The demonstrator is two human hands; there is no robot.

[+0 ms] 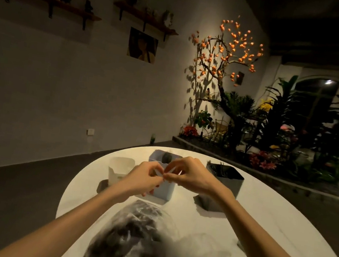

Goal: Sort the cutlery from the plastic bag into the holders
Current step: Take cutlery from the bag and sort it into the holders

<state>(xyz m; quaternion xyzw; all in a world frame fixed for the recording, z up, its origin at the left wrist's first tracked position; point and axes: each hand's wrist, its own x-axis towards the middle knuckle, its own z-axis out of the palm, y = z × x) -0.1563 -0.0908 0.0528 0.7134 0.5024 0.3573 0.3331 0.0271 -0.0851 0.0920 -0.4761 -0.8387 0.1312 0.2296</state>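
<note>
A clear plastic bag [134,234] full of dark cutlery lies on the white round table [259,223] close to me. Beyond it stand three holders: a white one [119,170] at the left, a pale grey one [164,189] in the middle and a dark grey one [225,181] with dark cutlery at the right. My left hand [146,178] and my right hand [190,175] meet above the middle holder. Both pinch a small thin pale piece [165,171] between their fingertips; what it is I cannot tell.
The table's edge curves round at the left and far side, with dark floor beyond. A planted bed [271,142] with an orange-fruited tree [224,55] fills the back right. Wall shelves [145,18] hang far off.
</note>
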